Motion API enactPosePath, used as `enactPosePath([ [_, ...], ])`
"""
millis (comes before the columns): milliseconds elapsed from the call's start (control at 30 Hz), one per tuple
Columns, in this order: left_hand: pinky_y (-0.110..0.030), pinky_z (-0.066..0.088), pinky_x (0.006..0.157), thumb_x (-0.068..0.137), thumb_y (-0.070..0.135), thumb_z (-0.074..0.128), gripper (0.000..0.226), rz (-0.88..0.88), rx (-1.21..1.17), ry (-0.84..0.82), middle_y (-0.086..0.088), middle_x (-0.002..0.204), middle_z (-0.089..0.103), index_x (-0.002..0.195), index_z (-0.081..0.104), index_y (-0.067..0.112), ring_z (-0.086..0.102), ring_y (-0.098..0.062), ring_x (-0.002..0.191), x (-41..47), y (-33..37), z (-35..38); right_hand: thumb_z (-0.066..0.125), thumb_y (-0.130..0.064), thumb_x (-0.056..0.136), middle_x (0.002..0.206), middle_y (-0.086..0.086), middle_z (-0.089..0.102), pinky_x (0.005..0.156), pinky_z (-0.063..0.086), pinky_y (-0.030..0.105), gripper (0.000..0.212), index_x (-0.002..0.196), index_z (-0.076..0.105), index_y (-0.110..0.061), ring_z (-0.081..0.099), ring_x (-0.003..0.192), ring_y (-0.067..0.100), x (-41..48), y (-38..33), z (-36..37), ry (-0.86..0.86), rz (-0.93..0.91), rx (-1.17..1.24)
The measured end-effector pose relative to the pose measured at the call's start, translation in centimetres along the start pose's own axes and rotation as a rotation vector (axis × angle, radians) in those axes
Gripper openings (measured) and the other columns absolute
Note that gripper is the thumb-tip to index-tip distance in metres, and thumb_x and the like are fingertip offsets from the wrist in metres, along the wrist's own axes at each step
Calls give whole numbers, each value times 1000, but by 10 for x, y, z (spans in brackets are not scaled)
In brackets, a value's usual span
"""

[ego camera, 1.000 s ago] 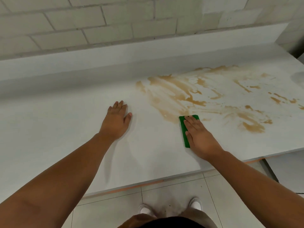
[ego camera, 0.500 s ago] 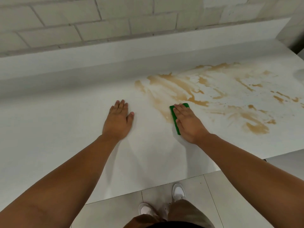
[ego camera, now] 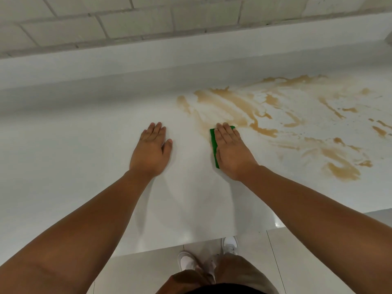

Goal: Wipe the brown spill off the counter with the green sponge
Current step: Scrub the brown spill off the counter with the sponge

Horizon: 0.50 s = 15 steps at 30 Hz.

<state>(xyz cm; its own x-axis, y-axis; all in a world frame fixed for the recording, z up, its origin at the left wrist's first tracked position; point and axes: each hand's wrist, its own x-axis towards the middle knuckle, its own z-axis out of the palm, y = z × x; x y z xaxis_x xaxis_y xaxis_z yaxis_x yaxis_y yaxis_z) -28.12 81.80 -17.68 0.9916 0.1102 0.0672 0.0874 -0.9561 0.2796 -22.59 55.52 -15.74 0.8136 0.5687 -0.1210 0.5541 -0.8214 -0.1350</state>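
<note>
Pressed flat under the right hand (ego camera: 230, 152), the thin green rectangular sponge (ego camera: 213, 143) is pinned to the pale white counter top (ego camera: 84, 166) by palm and straight fingers, not pinched — only its left edge and a far corner peek out, just right of frame centre. Over on the other side, the left hand (ego camera: 151, 151) lies palm-down with fingers together, holding nothing, simply bracing on clean counter left of centre.

And there's the change! A second ago the sponge sat lower in the frame, at the near fringe of the mess; half a second ago it was climbing; now it has pushed up and slightly left, right into the smeared brown spill (ego camera: 233, 109). The left hand has barely shifted. That reads as a forward wiping stroke under way, biting into the left-hand streaks.

How far along? Early, by my judgement. Brown streaks fan across the centre and upper right of the frame, and a thick patch (ego camera: 343, 171) at the right stands well apart from the sponge, untouched.

Any writing, brands, labels? None to read — not on the sponge, the counter, the plain pale brick wall (ego camera: 127, 22) along the top, or the white shoes (ego camera: 187, 262) at the bottom edge.
</note>
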Motion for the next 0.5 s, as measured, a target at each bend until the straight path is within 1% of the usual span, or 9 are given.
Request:
enactPosePath([
  [67, -32, 5, 123, 105, 40, 27, 57, -4, -2, 3, -5, 162, 25, 152, 32, 9, 12, -17, 152, -1, 0, 0, 12, -31, 100, 163, 10, 6, 122, -1, 37, 60, 154, 12, -4, -1, 151, 24, -8, 7, 2, 7, -120, 31],
  [133, -32, 6, 124, 104, 41, 25, 59, -1, -1, 6, -4, 162, 25, 152, 33, 9, 12, -17, 152, -1, 0, -1, 9, -34, 98, 161, 9, 17, 120, 2, 34, 63, 152, 22, -4, 9, 150, 23, -14, 21, 0, 8, -179, 37],
  [200, -31, 7, 123, 102, 43, 23, 60, -1, -9, 13, -5, 161, 27, 152, 34, 9, 14, -17, 152, -1, 0, -1, 17, -28, 101, 158, 14, 26, 119, 6, 35, 56, 149, 29, -1, 18, 148, 27, -15, 34, -3, 47, -154, 13],
  [233, -31, 7, 123, 102, 43, 23, 61, -3, -13, 16, -5, 161, 28, 151, 35, 9, 15, -18, 151, -1, 1, -1, 24, -21, 103, 157, 16, 27, 119, 7, 35, 51, 148, 30, 1, 19, 148, 29, -13, 37, -5, 62, -121, 9],
  [300, -31, 7, 123, 102, 43, 24, 61, -1, -13, 22, -6, 160, 29, 151, 36, 9, 16, -18, 151, -1, 2, -1, 30, -14, 103, 160, 17, 19, 121, 4, 35, 50, 150, 22, 1, 12, 149, 28, -5, 35, -7, 52, -57, 16],
  [400, -32, 8, 123, 102, 42, 25, 60, -1, -21, 23, -6, 160, 30, 150, 37, 9, 16, -18, 151, -1, 2, -2, 26, -19, 104, 162, 14, 9, 121, -4, 35, 53, 152, 14, -1, 2, 151, 26, 0, 19, -7, 47, 15, 57],
  [433, -32, 9, 123, 102, 42, 25, 60, -6, -26, 22, -5, 160, 30, 151, 36, 9, 16, -18, 151, -1, 3, -3, 24, -22, 104, 162, 13, 7, 121, -6, 34, 54, 153, 12, -2, 0, 151, 25, -3, 15, -5, 50, 9, 61],
  [500, -33, 9, 123, 102, 42, 26, 60, -6, -32, 22, -5, 160, 30, 151, 36, 9, 16, -17, 151, -1, 3, -3, 14, -30, 103, 163, 11, 5, 120, -7, 34, 57, 153, 10, -4, -3, 150, 23, -13, 8, -1, 30, -76, 36],
])
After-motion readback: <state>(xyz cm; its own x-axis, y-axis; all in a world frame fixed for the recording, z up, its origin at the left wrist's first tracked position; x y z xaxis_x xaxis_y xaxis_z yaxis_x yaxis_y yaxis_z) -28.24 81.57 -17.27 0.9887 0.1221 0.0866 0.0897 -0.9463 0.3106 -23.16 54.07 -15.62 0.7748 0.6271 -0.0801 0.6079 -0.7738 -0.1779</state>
